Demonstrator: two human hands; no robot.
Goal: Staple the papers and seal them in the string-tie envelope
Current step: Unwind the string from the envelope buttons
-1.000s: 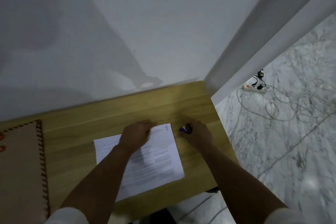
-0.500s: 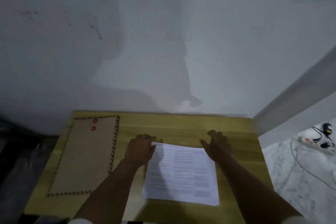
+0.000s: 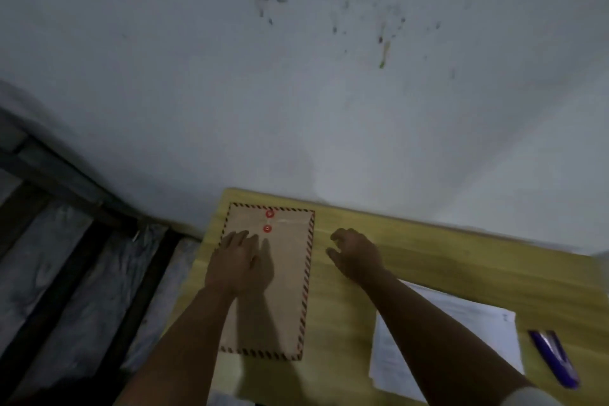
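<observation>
A yellow-toned wooden counter stands pushed against a pale grey-white plaster wall that fills the upper part of the view and carries scattered dark scuffs and specks. To the left of the counter, dark slatted boards run diagonally, blurred and dim.

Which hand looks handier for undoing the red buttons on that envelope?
Probably the left hand: it lies flat on the envelope, fingertips beside the lower red button. The right hand hovers beside it over the table.
</observation>
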